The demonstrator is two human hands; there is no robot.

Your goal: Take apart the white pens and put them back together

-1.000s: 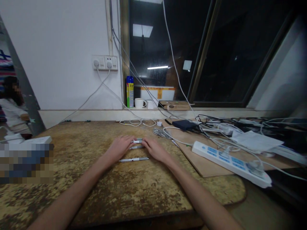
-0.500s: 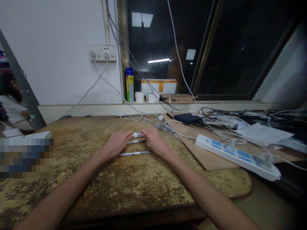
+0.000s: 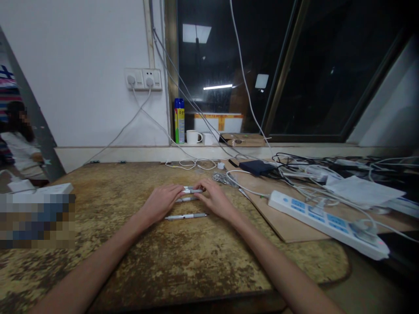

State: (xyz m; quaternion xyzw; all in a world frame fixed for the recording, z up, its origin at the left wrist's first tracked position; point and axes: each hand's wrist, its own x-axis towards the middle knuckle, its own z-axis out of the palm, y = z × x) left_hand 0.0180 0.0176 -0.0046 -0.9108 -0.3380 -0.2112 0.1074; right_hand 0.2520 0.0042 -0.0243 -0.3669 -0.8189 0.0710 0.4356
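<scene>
My left hand and my right hand face each other over the worn wooden table. Between them lies a white-and-grey pen; the fingers of both hands are closed on its ends. Just behind it shows a bit of another pen, mostly hidden. On the near side a further pen rests crosswise, its ends partly covered by the hands. Closest to me, a pen with a grey grip lies roughly parallel on the tabletop, untouched.
Right of my hands lie a crumpled clear plastic bag, a brown board, a long white power strip and tangled cables. A dark flat box sits behind. At far left are another power strip and a seated person.
My right hand's fingers have lifted and opened a little around the pen's end, showing more of it. The view has tilted up slightly, shifting everything lower.
</scene>
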